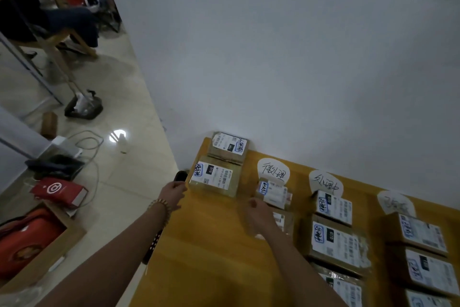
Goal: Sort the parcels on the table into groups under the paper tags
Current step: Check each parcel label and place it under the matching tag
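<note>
Brown parcels with white labels lie in columns on the yellow table (pixel 219 244), below handwritten paper tags (pixel 273 169) along the wall. My left hand (pixel 173 193) is at the table's left edge, fingertips against the near left corner of the big parcel (pixel 215 177) in the first column; a second parcel (pixel 230 144) lies behind it. My right hand (pixel 258 217) is blurred and lies over the left end of a small parcel (pixel 283 222) in the second column, below another small parcel (pixel 273 192). It looks loosely open.
More parcels fill the third column (pixel 334 242) and fourth column (pixel 420 234) under their own tags (pixel 324 182). The white wall (pixel 298 57) backs the table. On the floor at left are a red box (pixel 59 192), cables and a cardboard box (pixel 39 244).
</note>
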